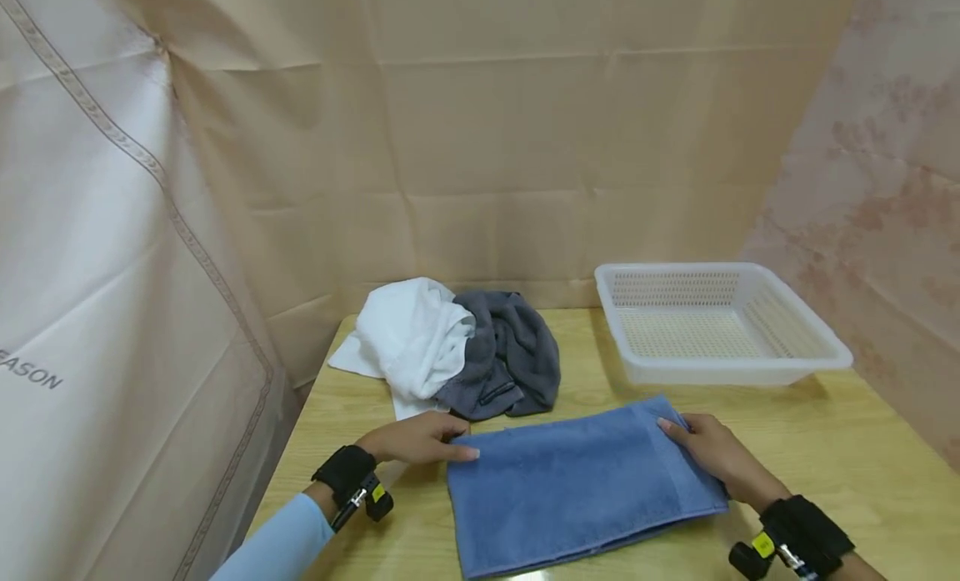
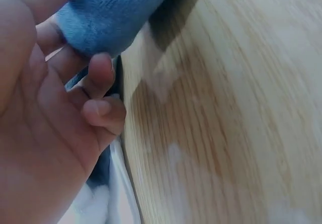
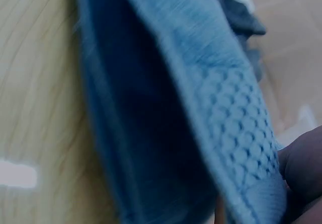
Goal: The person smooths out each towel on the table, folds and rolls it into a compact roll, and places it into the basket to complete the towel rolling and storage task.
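Observation:
A folded blue towel (image 1: pixel 577 481) stretches between both hands at the front of the table. My left hand (image 1: pixel 423 439) pinches its far left corner between thumb and fingers; in the left wrist view the lower fingers curl loosely beneath the blue cloth (image 2: pixel 108 17). At the towel's far right corner, my right hand (image 1: pixel 720 456) grips the edge, thumb on top and the other fingers hidden under the cloth. The right wrist view shows the towel's layers (image 3: pixel 201 98) parted along that side, with a honeycomb-patterned band near the edge.
Just beyond the left hand lie a crumpled white towel (image 1: pixel 412 335) and a bunched dark grey towel (image 1: pixel 517 348), touching each other. A white perforated plastic basket (image 1: pixel 720 368) stands at the back right of the wooden table (image 1: pixel 810 448). Cloth curtains (image 1: pixel 495 147) hang behind and at both sides.

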### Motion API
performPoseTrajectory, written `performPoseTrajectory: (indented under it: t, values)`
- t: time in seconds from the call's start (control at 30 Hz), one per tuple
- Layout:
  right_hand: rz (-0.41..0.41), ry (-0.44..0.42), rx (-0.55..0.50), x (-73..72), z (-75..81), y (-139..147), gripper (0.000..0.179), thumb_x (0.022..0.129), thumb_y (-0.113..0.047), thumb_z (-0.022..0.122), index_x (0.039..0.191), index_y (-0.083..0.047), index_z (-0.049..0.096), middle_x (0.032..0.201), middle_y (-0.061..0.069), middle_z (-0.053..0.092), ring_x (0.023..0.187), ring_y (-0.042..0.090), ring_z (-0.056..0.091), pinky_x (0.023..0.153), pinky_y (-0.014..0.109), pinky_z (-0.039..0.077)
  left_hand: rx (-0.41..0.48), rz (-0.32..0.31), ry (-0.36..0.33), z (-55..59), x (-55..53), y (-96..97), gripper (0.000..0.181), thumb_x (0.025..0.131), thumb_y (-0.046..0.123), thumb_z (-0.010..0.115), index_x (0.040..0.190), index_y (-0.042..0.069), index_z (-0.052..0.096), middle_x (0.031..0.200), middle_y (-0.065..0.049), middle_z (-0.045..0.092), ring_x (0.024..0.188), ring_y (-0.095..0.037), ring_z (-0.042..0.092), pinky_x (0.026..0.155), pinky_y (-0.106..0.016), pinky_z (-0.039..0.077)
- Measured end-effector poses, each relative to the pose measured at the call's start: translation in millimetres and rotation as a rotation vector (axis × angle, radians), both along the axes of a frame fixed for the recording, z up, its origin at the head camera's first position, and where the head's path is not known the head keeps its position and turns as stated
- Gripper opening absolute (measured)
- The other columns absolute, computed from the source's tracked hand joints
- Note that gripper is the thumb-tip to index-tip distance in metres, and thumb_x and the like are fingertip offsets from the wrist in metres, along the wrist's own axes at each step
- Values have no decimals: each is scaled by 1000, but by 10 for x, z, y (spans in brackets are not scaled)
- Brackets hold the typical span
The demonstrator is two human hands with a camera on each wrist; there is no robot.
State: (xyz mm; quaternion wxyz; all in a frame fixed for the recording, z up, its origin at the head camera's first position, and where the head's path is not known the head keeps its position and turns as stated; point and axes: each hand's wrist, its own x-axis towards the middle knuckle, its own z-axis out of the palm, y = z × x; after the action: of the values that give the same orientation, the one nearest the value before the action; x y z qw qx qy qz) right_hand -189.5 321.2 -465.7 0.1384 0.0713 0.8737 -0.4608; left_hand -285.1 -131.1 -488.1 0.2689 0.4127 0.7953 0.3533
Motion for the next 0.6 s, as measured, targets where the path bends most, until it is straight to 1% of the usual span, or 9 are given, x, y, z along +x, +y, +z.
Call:
performPoseTrajectory:
  t: [0.1, 0.2, 0.3, 0.37, 0.43, 0.47, 0.53, 0.57, 0.6]
  values:
    - [-10, -18, 40, 0, -160, 66, 57, 111, -38, 47, 136, 13, 54, 108, 13, 63, 89, 23, 59, 71, 37, 50, -42, 31, 46, 2, -11, 50, 34, 103, 46, 60, 84, 19, 54, 75, 7, 42, 64, -4, 42, 63, -23, 35]
    - [10, 46, 106, -62, -208, 59, 52, 110, -38, 49, 124, 10, 62, 99, 11, 62, 84, 22, 56, 68, 36, 46, -54, 82, 76, 20, -20, 46, 30, 104, 42, 60, 87, 18, 58, 73, 8, 45, 63, -5, 44, 61, -23, 36]
    - [23, 135, 179, -95, -217, 36, 41, 109, -34, 53, 106, 5, 64, 85, 8, 57, 76, 21, 52, 64, 34, 41, -38, 119, 115, 3, -24, 35, 21, 104, 36, 63, 97, 16, 64, 78, 10, 52, 67, -4, 48, 62, -24, 40]
    - [30, 219, 264, -92, -230, 20, 33, 106, -30, 59, 100, 2, 61, 77, 5, 53, 68, 20, 49, 59, 33, 38, -22, 128, 143, -21, -16, 26, 18, 102, 31, 66, 107, 14, 65, 86, 9, 58, 72, -6, 51, 65, -25, 43]
    - [40, 373, 401, -67, -265, -11, 28, 99, -26, 70, 98, 0, 57, 75, 5, 50, 62, 18, 45, 54, 33, 35, -9, 127, 185, -41, 7, 27, 25, 100, 28, 70, 117, 11, 63, 97, 5, 63, 80, -9, 56, 71, -27, 47]
    - [39, 459, 478, -47, -277, -37, 29, 95, -21, 76, 99, -1, 56, 76, 6, 50, 61, 19, 45, 52, 33, 35, -17, 124, 224, -50, 25, 31, 30, 99, 27, 72, 122, 10, 62, 103, 3, 64, 84, -11, 57, 74, -28, 49]
    - [42, 607, 622, 11, -294, -115, 35, 85, -14, 85, 98, -2, 55, 75, 6, 51, 58, 20, 46, 48, 34, 36, -41, 102, 322, -61, 67, 43, 34, 96, 27, 75, 125, 15, 62, 111, 0, 63, 94, -14, 58, 81, -30, 49]
    - [54, 637, 669, 51, -284, -173, 36, 82, -12, 87, 96, -2, 55, 76, 7, 51, 59, 19, 47, 48, 35, 37, -50, 79, 378, -66, 86, 51, 34, 95, 27, 77, 125, 16, 64, 113, 0, 62, 97, -15, 57, 84, -30, 49]
    - [84, 646, 702, 91, -274, -235, 36, 82, -13, 87, 94, -3, 56, 76, 7, 49, 60, 19, 47, 50, 35, 38, -68, 51, 435, -69, 101, 63, 32, 93, 27, 78, 123, 19, 67, 113, 2, 62, 99, -14, 56, 86, -30, 48]
